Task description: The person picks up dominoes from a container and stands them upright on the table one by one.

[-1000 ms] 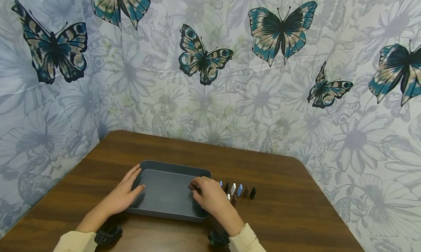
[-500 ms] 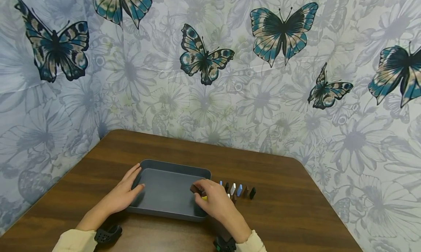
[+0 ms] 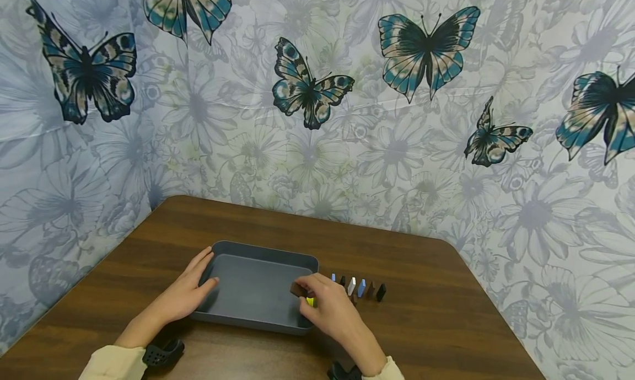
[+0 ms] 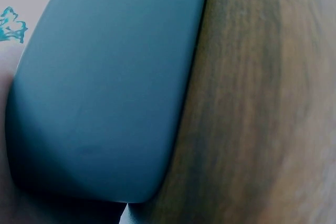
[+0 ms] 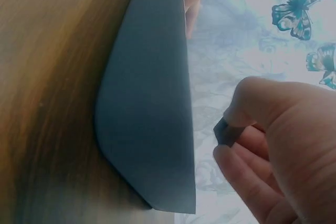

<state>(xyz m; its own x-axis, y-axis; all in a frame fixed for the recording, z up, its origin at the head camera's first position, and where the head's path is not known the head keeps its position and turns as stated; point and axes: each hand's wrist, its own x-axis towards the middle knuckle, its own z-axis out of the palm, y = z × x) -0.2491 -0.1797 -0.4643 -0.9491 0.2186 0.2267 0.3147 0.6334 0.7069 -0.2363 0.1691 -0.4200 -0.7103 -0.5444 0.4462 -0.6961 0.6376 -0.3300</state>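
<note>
A dark grey rectangular tray (image 3: pixel 250 286) lies on the table. My left hand (image 3: pixel 184 294) rests along its left side with straight fingers, thumb over the rim. Above the tray's right part, my right hand (image 3: pixel 328 305) pinches a small dark brown domino-like block (image 3: pixel 298 289) between thumb and fingertips. The right wrist view shows the same block (image 5: pixel 227 132) raised above the rim level. A bit of something yellow (image 3: pixel 310 301) peeks out beneath the right hand, mostly hidden.
To the right of the tray stand several small upright blocks, among them a white block (image 3: pixel 351 285), a blue block (image 3: pixel 361 287) and a black block (image 3: pixel 381 292). The brown wooden table (image 3: pixel 421 325) reaches back to a butterfly-patterned cloth (image 3: pixel 317 159).
My right hand, with the brown block, has shifted slightly right and toward me. The yellow thing beneath it has come into sight. My left hand and the tray stay put.
</note>
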